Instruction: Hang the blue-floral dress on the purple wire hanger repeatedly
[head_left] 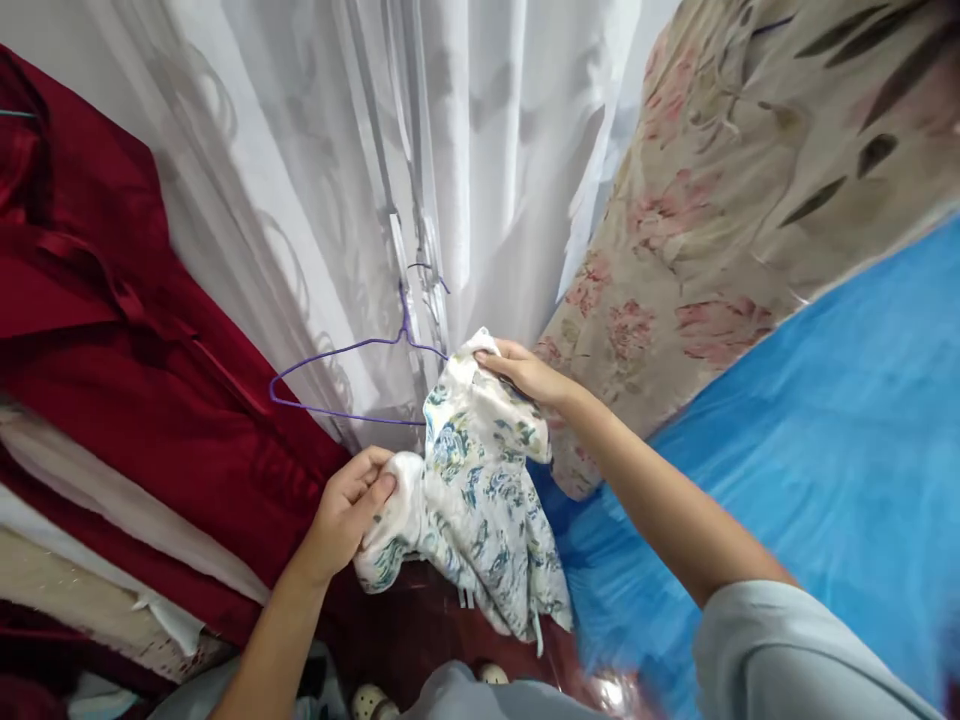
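Observation:
A white dress with a blue and green flower print (487,490) hangs between my hands. My left hand (352,510) pinches its left shoulder edge, thumb on top. At the other shoulder, my right hand (525,370) grips the cloth near the neckline. Behind the dress a purple wire hanger (337,350) hangs by its hook; its left half is bare, and its right end is hidden behind the dress. Whether the hanger sits inside the right shoulder I cannot tell.
White curtains (495,120) fill the back. Dark red clothing (97,240) hangs on the left, above pale folded-looking fabrics. A beige floral cloth (675,230) and a bright blue cloth (787,430) hang on the right. My clogs (367,700) show on the dark red floor (420,640).

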